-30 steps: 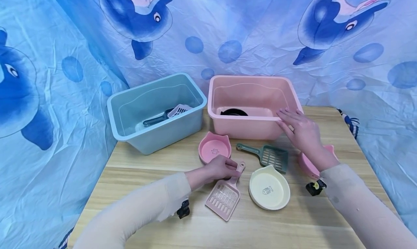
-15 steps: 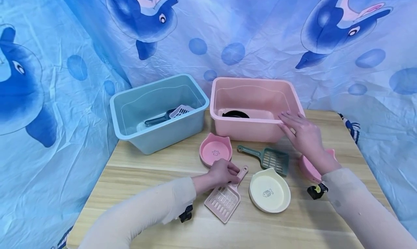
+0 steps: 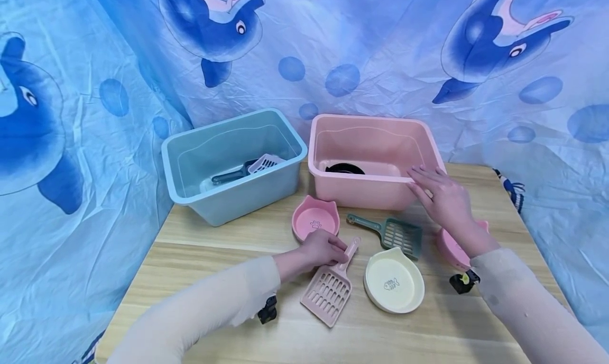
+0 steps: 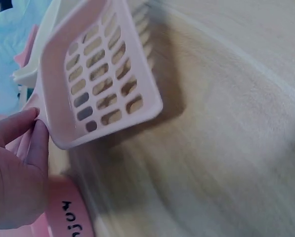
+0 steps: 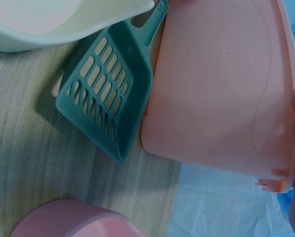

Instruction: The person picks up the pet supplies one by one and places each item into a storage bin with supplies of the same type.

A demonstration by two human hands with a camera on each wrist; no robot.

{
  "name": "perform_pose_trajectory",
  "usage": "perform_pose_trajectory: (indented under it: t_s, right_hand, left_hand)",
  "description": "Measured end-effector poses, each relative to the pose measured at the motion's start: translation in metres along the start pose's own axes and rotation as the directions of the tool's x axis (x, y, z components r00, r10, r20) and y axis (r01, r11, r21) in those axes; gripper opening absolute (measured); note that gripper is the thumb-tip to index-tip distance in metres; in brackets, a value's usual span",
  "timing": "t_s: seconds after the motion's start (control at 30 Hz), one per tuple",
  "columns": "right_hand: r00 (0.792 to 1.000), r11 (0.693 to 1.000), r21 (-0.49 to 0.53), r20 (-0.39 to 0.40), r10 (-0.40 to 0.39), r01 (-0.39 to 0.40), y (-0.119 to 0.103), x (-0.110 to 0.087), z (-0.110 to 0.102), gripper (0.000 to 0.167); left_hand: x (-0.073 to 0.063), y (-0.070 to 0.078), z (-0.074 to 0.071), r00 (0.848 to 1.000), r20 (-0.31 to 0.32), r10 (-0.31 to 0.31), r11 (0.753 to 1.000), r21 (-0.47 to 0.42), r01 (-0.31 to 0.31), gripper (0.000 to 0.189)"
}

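Observation:
My left hand [image 3: 324,248] pinches the handle of a pink slotted litter scoop [image 3: 328,292] between thumb and fingers. In the left wrist view the pink scoop [image 4: 100,74] casts a shadow on the wood and seems tilted a little off it. My right hand [image 3: 444,197] rests over the front rim of a pink tub [image 3: 361,189], near its right corner; its fingers look fairly straight. A dark green litter scoop [image 3: 402,236] lies before that tub, handle to the left. Beside it sits a cream cat-eared bowl [image 3: 394,284] with a fish drawing.
A light blue tub [image 3: 238,194] at back left contains a dark scoop [image 3: 228,176] and a pale lavender scoop [image 3: 264,163]. Inside the pink tub is a black dish [image 3: 344,168]. Pink bowls stand near my left hand [image 3: 315,216] and under my right forearm [image 3: 452,247].
The pink scoop's slots show more clearly and its handle end has risen slightly in my left hand. My right hand stays on the tub's rim. The head view has shifted a little.

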State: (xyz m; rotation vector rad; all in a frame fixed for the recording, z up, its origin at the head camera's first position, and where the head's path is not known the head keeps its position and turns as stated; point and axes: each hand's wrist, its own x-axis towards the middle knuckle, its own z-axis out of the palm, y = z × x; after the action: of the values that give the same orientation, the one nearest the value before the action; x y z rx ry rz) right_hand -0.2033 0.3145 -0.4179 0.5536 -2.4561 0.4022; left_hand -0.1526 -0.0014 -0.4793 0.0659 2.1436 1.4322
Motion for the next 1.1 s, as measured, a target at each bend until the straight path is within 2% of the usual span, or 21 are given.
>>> perform_pose_trajectory:
  t_s: [0.17,0.53,0.7,0.77,0.93,1.1]
  right_hand:
    - [1.0,1.0,0.005,-0.004,-0.004,0.004,-0.003,0.0,-0.001,0.043]
    - [1.0,1.0,-0.001,-0.022,-0.018,0.018,-0.006,-0.001,-0.004,0.043]
    - [0.999,1.0,-0.006,-0.021,-0.025,0.025,-0.006,-0.003,-0.003,0.043]
    - [1.0,1.0,-0.006,-0.02,-0.023,0.023,-0.006,-0.004,-0.003,0.044]
    - [1.0,1.0,-0.008,-0.023,-0.02,0.019,-0.005,-0.004,-0.002,0.044]
    - [1.0,1.0,-0.015,-0.021,-0.019,0.019,-0.005,-0.003,-0.003,0.044]
  left_hand:
    - [-0.006,0.01,-0.011,1.0,0.01,0.003,0.999,-0.041,-0.003,0.025]
    - [-0.016,0.05,-0.047,0.993,-0.021,0.113,0.986,-0.119,-0.115,0.027]
    - [-0.019,0.073,-0.065,0.994,-0.011,0.11,0.979,-0.17,-0.111,0.027]
    - [-0.02,0.082,-0.073,0.994,-0.011,0.11,0.98,-0.163,-0.11,0.027]
    - [-0.025,0.107,-0.092,0.993,-0.038,0.108,0.981,-0.16,-0.112,0.029]
    - [-0.03,0.128,-0.116,0.99,-0.067,0.122,0.971,-0.197,-0.133,0.032]
